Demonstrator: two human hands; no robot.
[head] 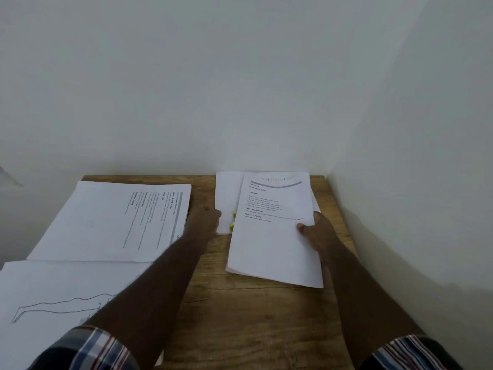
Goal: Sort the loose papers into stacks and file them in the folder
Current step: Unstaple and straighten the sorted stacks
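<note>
Papers (274, 236) cover wooden table (253, 316) against white corner walls (240, 76).

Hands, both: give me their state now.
Left hand: fingers curled at the white folder's edge; grip unclear.
Right hand: pinches the printed sheets.

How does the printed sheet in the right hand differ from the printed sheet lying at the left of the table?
The held sheet is gripped by the right hand, its text upright to the viewer. The left sheet lies flat, untouched, its text turned sideways. Both are white pages with similar headed text.
</note>
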